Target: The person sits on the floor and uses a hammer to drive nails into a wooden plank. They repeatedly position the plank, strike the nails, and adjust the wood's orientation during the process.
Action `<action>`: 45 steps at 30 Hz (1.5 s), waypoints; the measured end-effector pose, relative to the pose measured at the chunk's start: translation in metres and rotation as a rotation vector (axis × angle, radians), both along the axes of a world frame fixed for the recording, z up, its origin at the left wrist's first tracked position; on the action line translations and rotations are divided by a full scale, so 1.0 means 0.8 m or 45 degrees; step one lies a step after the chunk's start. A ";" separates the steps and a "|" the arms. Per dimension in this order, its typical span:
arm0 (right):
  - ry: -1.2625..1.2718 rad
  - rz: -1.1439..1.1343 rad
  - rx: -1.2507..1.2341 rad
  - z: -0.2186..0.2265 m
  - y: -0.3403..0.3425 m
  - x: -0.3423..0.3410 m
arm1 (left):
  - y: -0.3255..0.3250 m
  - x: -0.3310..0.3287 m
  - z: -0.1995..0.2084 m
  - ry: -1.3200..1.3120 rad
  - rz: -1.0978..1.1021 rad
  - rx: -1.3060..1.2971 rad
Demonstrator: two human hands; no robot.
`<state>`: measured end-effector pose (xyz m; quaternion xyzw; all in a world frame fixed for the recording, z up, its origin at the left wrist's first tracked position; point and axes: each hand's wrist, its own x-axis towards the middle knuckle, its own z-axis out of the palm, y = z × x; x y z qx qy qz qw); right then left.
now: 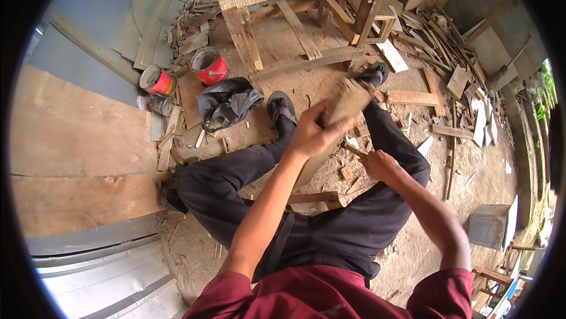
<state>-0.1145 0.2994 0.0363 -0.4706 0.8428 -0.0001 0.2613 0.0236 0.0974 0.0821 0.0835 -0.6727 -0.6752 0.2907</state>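
Wooden piece — top gripped by left hand — right hand closed low beside it.

There is a single view, from a wide fisheye camera worn on the person's head and facing steeply down over their own body. The red shirt fills the lower edge nearest the lens, with both forearms rising from it toward the centre, where the left hand and right hand sit close below the camera. Beyond them lies the sawdust-strewn ground, and farther off, near the upper rim, a wooden frame and red cans. Straight boards bend toward the dark circular rim. No second view shares this scene.
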 end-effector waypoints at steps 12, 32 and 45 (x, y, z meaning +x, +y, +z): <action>-0.253 -0.637 -0.446 -0.141 0.049 0.030 | -0.146 -0.093 0.134 -0.119 0.562 -0.707; -0.293 -0.706 -0.394 -0.204 0.040 0.005 | -0.205 -0.139 -0.086 -0.896 0.526 -0.226; -0.377 -0.618 -0.309 -0.157 0.004 0.028 | -0.286 -0.112 -0.249 -0.988 0.613 -0.220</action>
